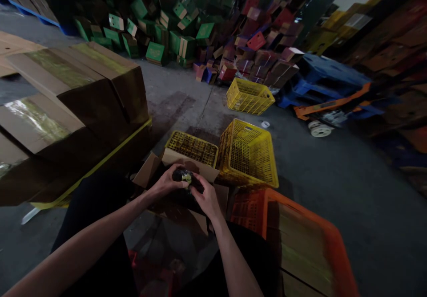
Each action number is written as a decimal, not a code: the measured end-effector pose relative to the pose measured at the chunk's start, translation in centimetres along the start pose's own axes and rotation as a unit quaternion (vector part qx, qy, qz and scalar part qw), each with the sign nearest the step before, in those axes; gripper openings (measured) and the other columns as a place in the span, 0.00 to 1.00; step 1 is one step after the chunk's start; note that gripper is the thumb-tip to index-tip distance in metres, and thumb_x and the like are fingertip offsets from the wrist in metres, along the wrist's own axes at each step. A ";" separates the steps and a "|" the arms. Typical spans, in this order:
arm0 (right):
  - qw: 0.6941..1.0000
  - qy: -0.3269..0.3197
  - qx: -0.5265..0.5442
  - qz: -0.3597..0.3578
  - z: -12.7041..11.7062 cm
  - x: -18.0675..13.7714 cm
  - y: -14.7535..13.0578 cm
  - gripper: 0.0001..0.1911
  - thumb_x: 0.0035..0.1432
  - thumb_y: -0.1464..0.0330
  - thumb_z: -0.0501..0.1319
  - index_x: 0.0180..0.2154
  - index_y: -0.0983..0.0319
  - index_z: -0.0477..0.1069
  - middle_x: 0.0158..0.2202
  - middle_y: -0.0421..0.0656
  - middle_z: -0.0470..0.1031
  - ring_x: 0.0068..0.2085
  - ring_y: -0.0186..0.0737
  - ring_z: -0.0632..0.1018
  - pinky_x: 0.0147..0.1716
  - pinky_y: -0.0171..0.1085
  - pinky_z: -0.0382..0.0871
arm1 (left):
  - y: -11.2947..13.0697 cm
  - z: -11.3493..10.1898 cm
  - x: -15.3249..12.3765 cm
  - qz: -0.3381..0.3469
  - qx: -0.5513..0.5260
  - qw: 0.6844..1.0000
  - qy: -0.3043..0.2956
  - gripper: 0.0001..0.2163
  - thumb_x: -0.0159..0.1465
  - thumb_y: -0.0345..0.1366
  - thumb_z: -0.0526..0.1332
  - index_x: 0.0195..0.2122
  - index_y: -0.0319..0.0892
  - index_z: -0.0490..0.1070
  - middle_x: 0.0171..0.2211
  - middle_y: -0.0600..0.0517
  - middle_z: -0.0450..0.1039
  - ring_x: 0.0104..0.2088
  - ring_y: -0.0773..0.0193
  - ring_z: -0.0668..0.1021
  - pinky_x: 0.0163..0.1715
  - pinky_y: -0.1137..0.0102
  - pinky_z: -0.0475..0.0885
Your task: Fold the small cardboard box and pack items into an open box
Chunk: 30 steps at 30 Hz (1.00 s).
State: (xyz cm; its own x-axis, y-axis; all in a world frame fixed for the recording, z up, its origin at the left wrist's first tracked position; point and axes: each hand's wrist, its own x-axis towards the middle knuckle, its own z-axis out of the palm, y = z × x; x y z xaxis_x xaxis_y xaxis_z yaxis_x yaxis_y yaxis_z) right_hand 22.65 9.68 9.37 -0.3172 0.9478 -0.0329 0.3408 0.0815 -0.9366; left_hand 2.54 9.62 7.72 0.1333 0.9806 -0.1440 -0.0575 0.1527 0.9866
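A small dark object with a yellow-green patch (pixel 184 177) is held between both hands over an open cardboard box (pixel 182 159) on the floor. My left hand (pixel 168 181) grips its left side with curled fingers. My right hand (pixel 206 195) pinches its right side. I cannot make out what the object is. Both forearms reach forward from the bottom of the view over my dark-clothed knees.
Yellow crates (pixel 248 156), (pixel 192 147), (pixel 249 95) stand beyond the box, an orange crate (pixel 300 239) at the right. Taped cartons (pixel 76 96) are stacked on the left. Heaps of green (pixel 156 34) and red boxes (pixel 263 47), blue pallets (pixel 327 76) and a pallet jack (pixel 333 105) lie behind.
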 end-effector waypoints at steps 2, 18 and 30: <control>1.000 0.002 0.001 -0.005 0.0 0.0 0.0 0.23 0.59 0.65 0.63 0.56 0.55 0.71 0.56 0.43 0.76 0.57 0.48 0.76 0.59 0.47 0.68 | -0.2 0.0 0.1 0.003 0.001 1.000 0.001 0.32 0.50 0.41 0.74 0.55 0.42 0.67 0.48 0.45 0.74 0.48 0.52 0.76 0.48 0.61 0.69; 0.999 -0.028 -0.021 0.007 -0.3 -0.3 -1.0 0.21 0.60 0.58 0.65 0.53 0.56 0.74 0.50 0.43 0.80 0.50 0.48 0.80 0.51 0.44 0.72 | -0.5 0.0 -0.1 0.075 0.059 0.993 -0.071 0.30 0.52 0.35 0.72 0.57 0.45 0.67 0.52 0.46 0.73 0.54 0.49 0.73 0.56 0.60 0.65; 0.989 0.065 0.086 0.103 -0.4 0.2 0.4 0.19 0.55 0.56 0.65 0.46 0.58 0.76 0.43 0.44 0.82 0.45 0.49 0.80 0.43 0.42 0.75 | 0.6 0.5 -0.3 0.017 0.007 0.998 -0.052 0.31 0.55 0.44 0.72 0.59 0.44 0.68 0.53 0.43 0.74 0.54 0.47 0.75 0.55 0.57 0.68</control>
State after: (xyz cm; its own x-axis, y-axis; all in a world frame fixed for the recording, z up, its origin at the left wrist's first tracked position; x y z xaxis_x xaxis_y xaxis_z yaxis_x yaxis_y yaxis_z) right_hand 23.13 10.00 9.16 -0.1352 0.9714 -0.1951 0.2279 -0.1611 -0.9603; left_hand 2.95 9.32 8.35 0.2329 0.9671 -0.1025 -0.0495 0.1171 0.9919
